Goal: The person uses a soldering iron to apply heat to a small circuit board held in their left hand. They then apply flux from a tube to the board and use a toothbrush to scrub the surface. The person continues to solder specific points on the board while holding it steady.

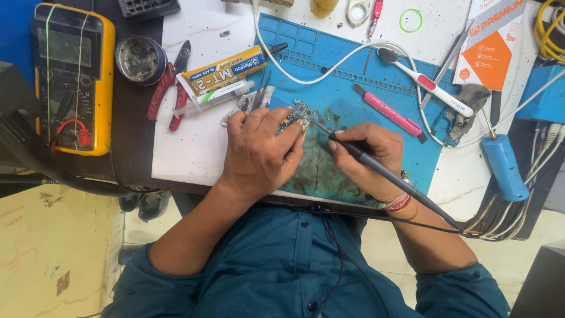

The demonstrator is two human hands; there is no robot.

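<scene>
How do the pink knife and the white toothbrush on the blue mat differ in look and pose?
The pink knife is all pink with a dark blade end; the white toothbrush is white with a red patch and a dark bristle head. The knife lies nearer the right hand; the toothbrush lies farther up, reaching the edge of the blue mat. Both are slim, lie untouched and slant the same way.
</scene>
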